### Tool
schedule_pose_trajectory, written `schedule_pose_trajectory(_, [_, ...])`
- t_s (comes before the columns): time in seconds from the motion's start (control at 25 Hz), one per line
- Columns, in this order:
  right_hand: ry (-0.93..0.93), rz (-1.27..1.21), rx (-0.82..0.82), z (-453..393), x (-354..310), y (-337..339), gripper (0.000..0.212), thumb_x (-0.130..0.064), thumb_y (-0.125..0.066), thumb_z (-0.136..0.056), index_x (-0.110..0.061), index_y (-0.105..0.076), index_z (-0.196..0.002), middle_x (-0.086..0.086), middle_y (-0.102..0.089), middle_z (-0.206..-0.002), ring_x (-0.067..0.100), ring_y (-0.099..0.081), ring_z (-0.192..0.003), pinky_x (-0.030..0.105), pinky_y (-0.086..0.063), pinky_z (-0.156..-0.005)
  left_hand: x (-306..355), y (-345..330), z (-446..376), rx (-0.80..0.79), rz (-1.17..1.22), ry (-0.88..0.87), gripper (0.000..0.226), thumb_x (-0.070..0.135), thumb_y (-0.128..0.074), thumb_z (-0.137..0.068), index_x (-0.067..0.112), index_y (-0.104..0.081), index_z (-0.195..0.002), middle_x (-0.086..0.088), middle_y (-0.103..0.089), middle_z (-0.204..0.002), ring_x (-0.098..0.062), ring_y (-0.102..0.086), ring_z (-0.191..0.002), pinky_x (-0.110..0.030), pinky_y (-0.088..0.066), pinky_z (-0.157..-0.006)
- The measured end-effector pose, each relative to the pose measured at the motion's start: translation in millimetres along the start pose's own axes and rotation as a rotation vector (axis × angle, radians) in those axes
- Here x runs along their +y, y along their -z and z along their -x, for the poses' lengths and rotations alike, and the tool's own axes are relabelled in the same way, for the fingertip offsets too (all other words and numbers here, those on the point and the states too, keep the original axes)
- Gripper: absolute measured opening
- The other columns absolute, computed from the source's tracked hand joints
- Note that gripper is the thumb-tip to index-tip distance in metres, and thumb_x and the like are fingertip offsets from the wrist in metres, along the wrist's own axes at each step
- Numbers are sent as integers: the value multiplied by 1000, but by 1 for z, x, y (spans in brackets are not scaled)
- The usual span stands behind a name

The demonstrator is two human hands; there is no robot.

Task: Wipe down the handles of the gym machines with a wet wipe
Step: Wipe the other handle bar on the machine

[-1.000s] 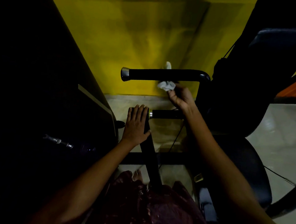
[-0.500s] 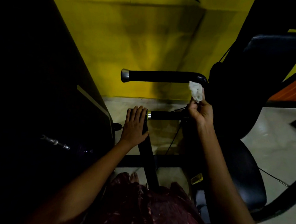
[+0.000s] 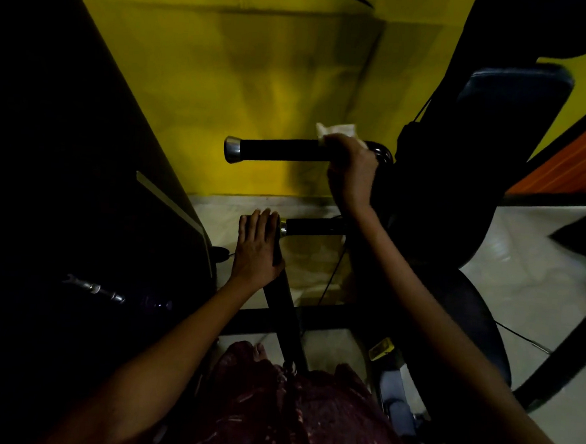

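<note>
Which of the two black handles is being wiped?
The upper handle, against the yellow wall: the right hand holds the wet wipe on it. The lower handle is bare.

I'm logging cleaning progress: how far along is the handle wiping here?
Nothing shows as finished. In hand: the right hand presses the wipe round the upper handle near its bend. Left: the bare stretch out to its chrome cap, and probably the lower handle. The left hand rests on the frame bar.

Right hand [image 3: 351, 167] hides upper handle [image 3: 282, 149] near its bend, left machine body [image 3: 62, 207] lost in darkness
</note>
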State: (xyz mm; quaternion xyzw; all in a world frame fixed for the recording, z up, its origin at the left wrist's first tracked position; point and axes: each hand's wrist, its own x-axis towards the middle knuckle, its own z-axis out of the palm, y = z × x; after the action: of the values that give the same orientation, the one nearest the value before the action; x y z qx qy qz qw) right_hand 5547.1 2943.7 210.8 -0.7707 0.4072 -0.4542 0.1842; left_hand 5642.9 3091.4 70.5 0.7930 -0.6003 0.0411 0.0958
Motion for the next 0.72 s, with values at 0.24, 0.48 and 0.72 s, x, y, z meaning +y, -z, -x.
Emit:
schedule_pose_trajectory(0.24, [184, 177, -216, -9, 8, 9, 28, -1, -50, -83, -9, -70, -100, 15, -71, -93, 30, -67, -77, 31, -48, -63, -1, 9, -4, -43, 181, 66, 85, 34, -79, -68, 1, -41, -137, -20, -44, -139, -38, -37, -132, -44, -14, -113])
schedule_pose_trajectory(0.48, [218, 136, -328, -1, -17, -10, 29, -5, -55, -85, -8, -67, -111, 10, -69, -108, 26, -67, -87, 26, -47, -72, -7, 74, -37, 543, 599, 236, 52, 22, -63, -79, -4, -49, -122, -23, -49, -125, -34, -47, -116, -38, -39, -95])
schedule_pose_trajectory(0.72, [186, 195, -408, -24, 3, 14, 35, -2, -50, -88, -13, -65, -117, 11, -66, -115, 30, -65, -98, 30, -50, -81, -26, 109, -75, 461, 314, 157, 61, 30, -64, -78, 0, -48, -128, -20, -42, -139, -35, -36, -130, -43, -26, -108])
